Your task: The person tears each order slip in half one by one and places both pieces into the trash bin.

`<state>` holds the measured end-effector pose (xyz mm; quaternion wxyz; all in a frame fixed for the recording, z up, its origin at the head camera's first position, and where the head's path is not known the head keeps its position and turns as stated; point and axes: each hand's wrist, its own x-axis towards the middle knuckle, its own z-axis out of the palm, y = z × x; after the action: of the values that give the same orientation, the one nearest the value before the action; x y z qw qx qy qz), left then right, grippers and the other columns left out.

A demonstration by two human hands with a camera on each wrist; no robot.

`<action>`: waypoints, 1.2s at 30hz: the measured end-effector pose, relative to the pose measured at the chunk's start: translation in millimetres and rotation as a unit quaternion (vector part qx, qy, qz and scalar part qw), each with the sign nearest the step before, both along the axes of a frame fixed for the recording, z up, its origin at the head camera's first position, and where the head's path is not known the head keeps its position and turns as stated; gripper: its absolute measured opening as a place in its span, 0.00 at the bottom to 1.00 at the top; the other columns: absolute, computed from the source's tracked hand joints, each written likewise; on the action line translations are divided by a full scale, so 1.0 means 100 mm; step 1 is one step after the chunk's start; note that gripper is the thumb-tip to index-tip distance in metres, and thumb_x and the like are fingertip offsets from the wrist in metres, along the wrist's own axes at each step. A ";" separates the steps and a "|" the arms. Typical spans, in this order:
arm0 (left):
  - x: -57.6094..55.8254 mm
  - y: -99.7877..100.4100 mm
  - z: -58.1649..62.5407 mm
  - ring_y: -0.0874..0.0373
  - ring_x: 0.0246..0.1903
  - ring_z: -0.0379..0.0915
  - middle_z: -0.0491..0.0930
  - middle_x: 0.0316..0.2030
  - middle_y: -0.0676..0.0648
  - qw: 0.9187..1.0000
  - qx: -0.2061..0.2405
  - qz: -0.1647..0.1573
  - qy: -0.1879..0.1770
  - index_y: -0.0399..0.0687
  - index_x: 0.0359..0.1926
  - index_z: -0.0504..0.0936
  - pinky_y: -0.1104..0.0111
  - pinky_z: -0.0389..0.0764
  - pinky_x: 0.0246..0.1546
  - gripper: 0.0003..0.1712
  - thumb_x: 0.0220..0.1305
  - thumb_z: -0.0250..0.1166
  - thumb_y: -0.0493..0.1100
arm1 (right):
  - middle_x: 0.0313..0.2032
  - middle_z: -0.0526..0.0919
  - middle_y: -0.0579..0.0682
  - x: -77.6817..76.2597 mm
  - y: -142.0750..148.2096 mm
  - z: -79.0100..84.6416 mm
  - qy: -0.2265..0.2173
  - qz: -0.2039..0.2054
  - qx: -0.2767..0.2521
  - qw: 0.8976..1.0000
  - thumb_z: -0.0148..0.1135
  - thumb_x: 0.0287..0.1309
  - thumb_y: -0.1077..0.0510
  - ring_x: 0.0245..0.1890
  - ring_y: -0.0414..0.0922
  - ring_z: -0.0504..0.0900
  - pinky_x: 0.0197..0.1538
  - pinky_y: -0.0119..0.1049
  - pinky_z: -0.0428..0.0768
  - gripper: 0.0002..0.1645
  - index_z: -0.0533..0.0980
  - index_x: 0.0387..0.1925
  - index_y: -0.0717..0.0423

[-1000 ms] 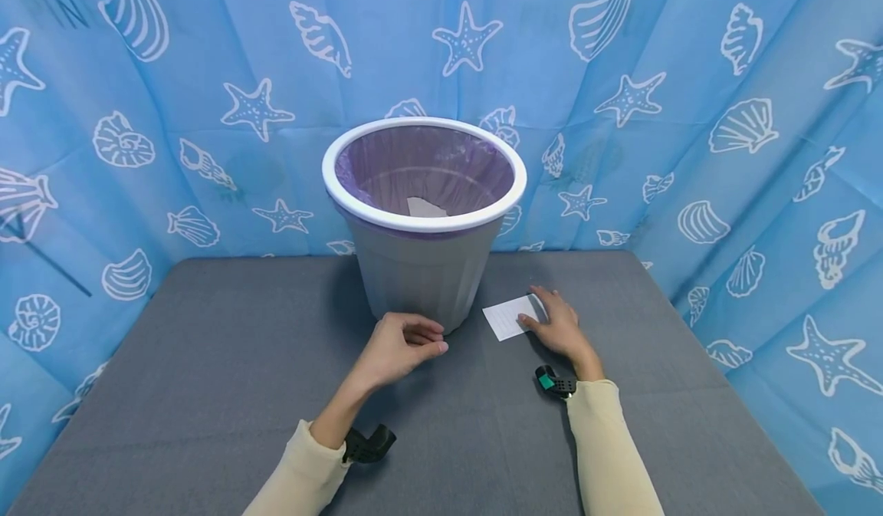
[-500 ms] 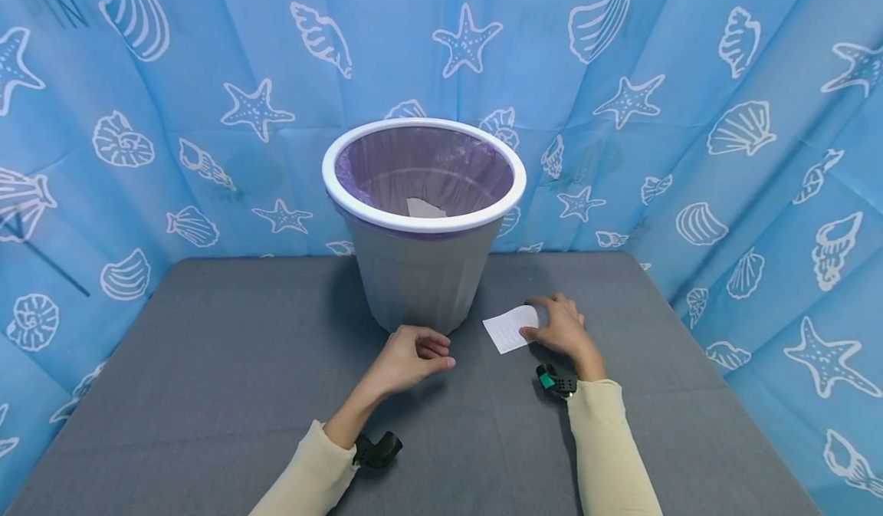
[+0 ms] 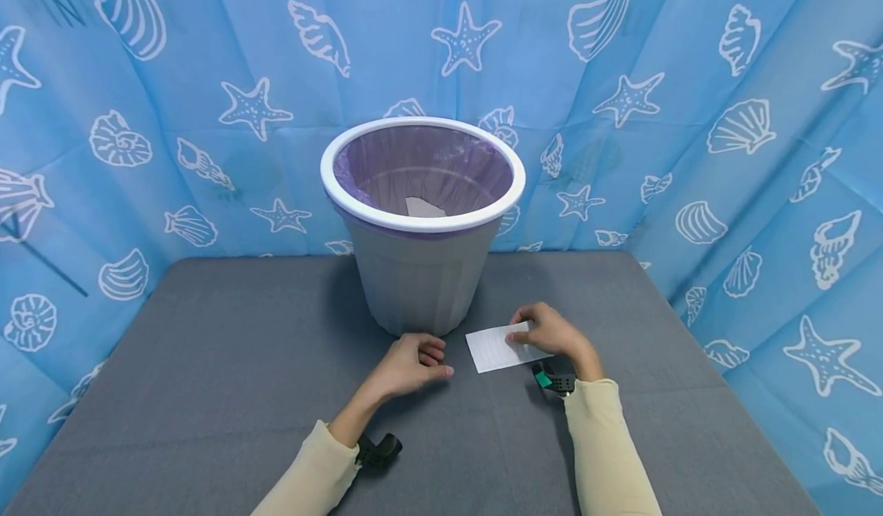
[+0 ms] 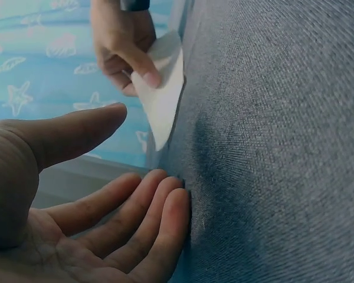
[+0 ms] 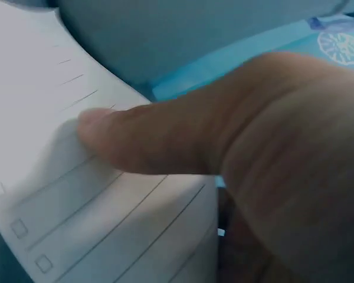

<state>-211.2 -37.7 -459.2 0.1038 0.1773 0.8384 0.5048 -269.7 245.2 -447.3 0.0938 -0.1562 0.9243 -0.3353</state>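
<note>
My right hand (image 3: 552, 333) pinches a sheet of white paper (image 3: 491, 350) between thumb and fingers, a little to the right of the bin's base. In the right wrist view the paper (image 5: 76, 194) shows ruled lines and small printed boxes, with my thumb (image 5: 147, 135) pressed across it. My left hand (image 3: 410, 366) is by the table in front of the bin, thumb apart from loosely bent fingers, with nothing in it. The left wrist view has the left hand's fingers (image 4: 130, 218) low against the grey cloth and the paper (image 4: 165, 88) beyond them.
A grey bin (image 3: 421, 286) with a white rim and purple liner stands at the back middle of the grey table (image 3: 241, 363). A piece of white paper (image 3: 424, 208) lies inside it. Blue curtains with shells and starfish (image 3: 276, 41) hang behind and beside the table.
The right hand has lifted the paper's edge, pinched it and drawn it nearer and slightly left. The left hand has shifted slightly toward the person and opened a little.
</note>
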 end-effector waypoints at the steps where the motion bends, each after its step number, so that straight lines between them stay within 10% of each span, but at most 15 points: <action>1: 0.00 0.00 0.00 0.55 0.38 0.76 0.79 0.41 0.44 1.000 0.000 0.003 -0.002 0.34 0.53 0.76 0.65 0.77 0.38 0.28 0.54 0.71 0.45 | 0.29 0.80 0.49 0.00 -0.02 0.01 -0.010 0.015 -0.011 1.000 0.67 0.53 0.60 0.27 0.44 0.73 0.32 0.37 0.71 0.05 0.80 0.31 0.59; 17: -0.01 0.01 0.04 0.60 0.33 0.78 0.82 0.37 0.49 0.999 0.020 -0.001 0.037 0.41 0.47 0.82 0.69 0.78 0.32 0.17 0.61 0.65 0.47 | 0.26 0.85 0.47 0.10 -0.57 0.17 -0.072 0.171 -0.088 0.979 0.70 0.50 0.57 0.21 0.39 0.75 0.24 0.32 0.73 0.03 0.85 0.29 0.51; 36: 0.08 -0.12 0.45 0.63 0.37 0.78 0.83 0.33 0.57 0.987 0.011 0.066 0.148 0.52 0.36 0.86 0.61 0.77 0.42 0.06 0.62 0.64 0.44 | 0.31 0.85 0.42 0.31 -0.81 0.52 0.046 0.128 -0.133 0.982 0.65 0.57 0.55 0.30 0.41 0.81 0.33 0.35 0.79 0.05 0.84 0.34 0.47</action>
<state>-203.2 -49.8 -414.0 -0.0571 0.1955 0.8488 0.4880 -238.9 164.5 -395.7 0.0717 -0.2996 0.8470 -0.4332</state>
